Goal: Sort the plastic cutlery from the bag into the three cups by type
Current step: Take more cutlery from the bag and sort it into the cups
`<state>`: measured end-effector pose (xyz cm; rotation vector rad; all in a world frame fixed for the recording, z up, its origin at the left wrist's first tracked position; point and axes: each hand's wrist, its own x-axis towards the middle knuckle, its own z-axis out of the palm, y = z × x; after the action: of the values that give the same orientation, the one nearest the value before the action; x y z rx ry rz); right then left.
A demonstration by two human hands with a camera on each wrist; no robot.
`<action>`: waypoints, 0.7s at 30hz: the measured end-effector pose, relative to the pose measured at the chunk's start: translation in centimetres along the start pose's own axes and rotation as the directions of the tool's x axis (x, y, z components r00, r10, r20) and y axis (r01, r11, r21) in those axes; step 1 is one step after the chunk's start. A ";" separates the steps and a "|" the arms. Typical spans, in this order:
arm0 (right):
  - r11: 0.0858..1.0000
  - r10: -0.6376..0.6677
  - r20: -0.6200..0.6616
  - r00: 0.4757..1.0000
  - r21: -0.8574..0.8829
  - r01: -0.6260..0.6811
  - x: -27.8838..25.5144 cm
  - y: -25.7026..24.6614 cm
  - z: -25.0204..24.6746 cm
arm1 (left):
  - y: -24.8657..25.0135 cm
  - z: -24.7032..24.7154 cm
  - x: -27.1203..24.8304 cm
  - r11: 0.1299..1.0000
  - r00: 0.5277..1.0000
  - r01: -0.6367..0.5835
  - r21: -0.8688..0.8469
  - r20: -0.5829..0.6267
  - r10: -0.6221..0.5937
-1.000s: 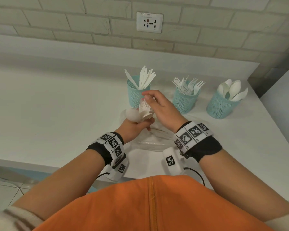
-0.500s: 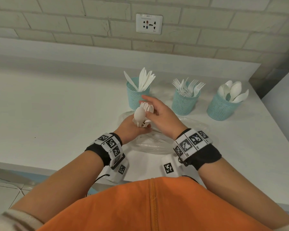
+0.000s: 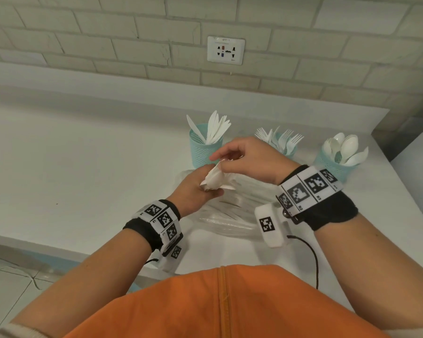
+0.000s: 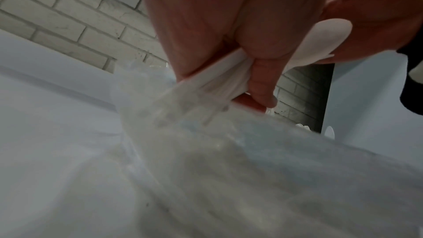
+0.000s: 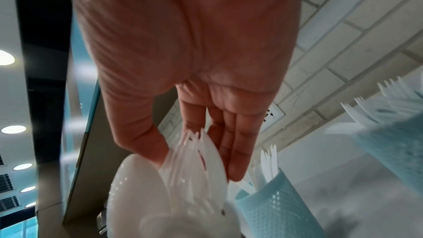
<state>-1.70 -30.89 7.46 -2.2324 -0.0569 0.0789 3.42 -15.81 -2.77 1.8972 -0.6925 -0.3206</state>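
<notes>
Currently a bunch of white plastic cutlery (image 3: 216,180) is gripped in the curled left hand (image 3: 193,191), directly above the clear plastic bag (image 3: 230,215) lying on the white counter (image 3: 83,167). Its upper ends are pinched by the thumb and fingers of the right hand (image 3: 249,159). Behind the bag, three teal mesh cups are lined up: the knife cup (image 3: 203,150) nearest the bunch, then the fork cup (image 3: 287,148), partly hidden by the right hand, and the spoon cup (image 3: 335,164) farthest off.
</notes>
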 end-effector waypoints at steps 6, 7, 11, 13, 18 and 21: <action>0.993 -0.017 0.037 0.999 -0.116 0.022 0.2 -0.6 -2.4 | 1.1 0.1 0.6 0.997 1.000 -0.028 0.078 -0.001 0.029; 0.990 -0.025 0.033 0.999 -0.139 0.030 0.3 -0.6 -2.7 | 1.4 0.2 0.6 0.997 0.999 -0.035 0.076 0.003 0.035; 0.973 -0.078 -0.034 0.996 -0.221 0.068 0.8 0.0 -3.3 | 2.6 0.7 0.5 0.995 0.998 -0.064 0.077 -0.001 0.064; 0.974 -0.100 -0.092 0.991 -0.213 0.079 0.9 0.4 -3.5 | 3.0 0.9 0.6 0.993 0.998 -0.062 0.103 -0.002 0.063; 0.979 -0.163 -0.202 0.966 -0.151 0.133 1.3 1.1 -3.6 | 3.4 0.7 0.7 0.989 0.999 -0.024 0.143 -0.019 0.027; 0.987 -0.161 -0.323 0.933 -0.029 0.160 1.9 1.0 -3.7 | 3.6 0.1 1.1 0.985 0.999 -0.020 0.169 -0.040 0.027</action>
<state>0.54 -34.29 8.87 -2.2057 -0.0596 -0.3789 3.08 -17.57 0.48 2.0488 -0.7322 -0.2115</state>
